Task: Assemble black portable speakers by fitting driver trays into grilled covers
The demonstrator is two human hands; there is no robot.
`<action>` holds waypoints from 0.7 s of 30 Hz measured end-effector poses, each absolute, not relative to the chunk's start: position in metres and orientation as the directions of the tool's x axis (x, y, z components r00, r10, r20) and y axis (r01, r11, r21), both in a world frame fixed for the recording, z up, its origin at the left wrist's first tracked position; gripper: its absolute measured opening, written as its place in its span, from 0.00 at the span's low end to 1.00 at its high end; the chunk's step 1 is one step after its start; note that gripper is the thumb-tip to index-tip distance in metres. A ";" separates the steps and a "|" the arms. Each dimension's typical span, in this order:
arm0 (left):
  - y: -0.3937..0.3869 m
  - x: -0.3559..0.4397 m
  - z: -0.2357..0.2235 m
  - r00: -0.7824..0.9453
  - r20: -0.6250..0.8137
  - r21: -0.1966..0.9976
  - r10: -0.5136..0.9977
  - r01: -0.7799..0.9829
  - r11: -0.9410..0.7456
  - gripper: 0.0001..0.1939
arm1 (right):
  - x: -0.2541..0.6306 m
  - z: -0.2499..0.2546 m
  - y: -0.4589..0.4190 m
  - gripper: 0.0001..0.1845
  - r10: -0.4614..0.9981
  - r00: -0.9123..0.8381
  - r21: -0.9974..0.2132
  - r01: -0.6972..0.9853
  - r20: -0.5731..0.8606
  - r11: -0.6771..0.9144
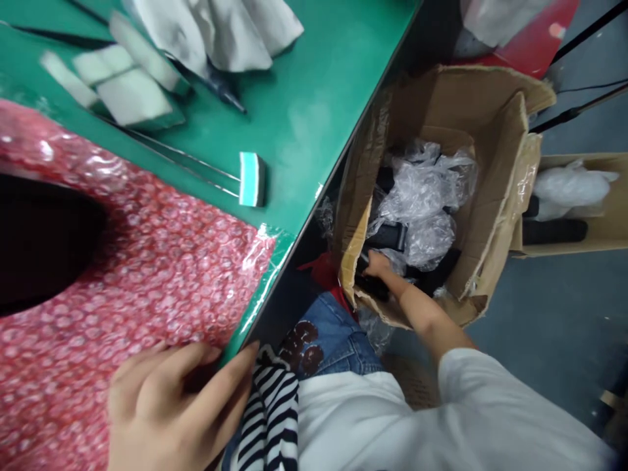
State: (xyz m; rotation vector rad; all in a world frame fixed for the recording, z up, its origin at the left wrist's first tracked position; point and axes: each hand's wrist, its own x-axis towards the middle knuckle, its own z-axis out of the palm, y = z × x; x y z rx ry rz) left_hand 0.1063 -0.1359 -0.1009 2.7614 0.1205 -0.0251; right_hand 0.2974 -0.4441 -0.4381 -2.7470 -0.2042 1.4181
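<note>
My right hand [379, 265] reaches down into a cardboard box [495, 196] beside the table. Its fingers are closed at a black item [364, 261] near the box's near wall; the item's kind is hidden. Around it in the box lie crumpled clear plastic bags [424, 196] and other black pieces [388, 235]. My left hand [171, 405] rests at the table edge on pink bubble wrap [186, 261], fingers loosely bent and apart, holding nothing visible.
On the green table [314, 118] lie white sponge blocks [132, 98], a white cloth [226, 33] and a small turquoise-faced block [251, 180]. A dark rounded object [44, 242] sits on the bubble wrap. Another carton [603, 226] stands beyond the box.
</note>
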 end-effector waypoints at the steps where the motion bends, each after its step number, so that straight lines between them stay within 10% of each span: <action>1: -0.137 0.112 -0.098 0.999 -0.007 0.307 0.049 0.049 -0.950 0.15 | 0.300 -0.427 -0.448 0.18 0.115 0.597 -0.101 0.057 -0.794 -0.993; 9: -0.138 0.126 -0.092 0.957 0.188 0.139 -0.223 -0.250 -0.958 0.13 | 0.311 -0.286 -0.493 0.42 -0.197 0.909 -0.318 -0.322 -0.368 -0.892; 14: -0.175 0.114 -0.067 0.968 0.203 0.358 -0.147 -0.213 -0.909 0.29 | 0.280 -0.149 -0.432 0.49 -0.237 0.970 -0.886 -0.072 0.044 -0.459; 21: -0.203 0.079 -0.035 0.808 0.368 0.830 0.460 -0.062 -0.554 0.62 | 0.192 -0.023 -0.312 0.50 0.721 0.688 -0.962 -0.135 0.081 0.236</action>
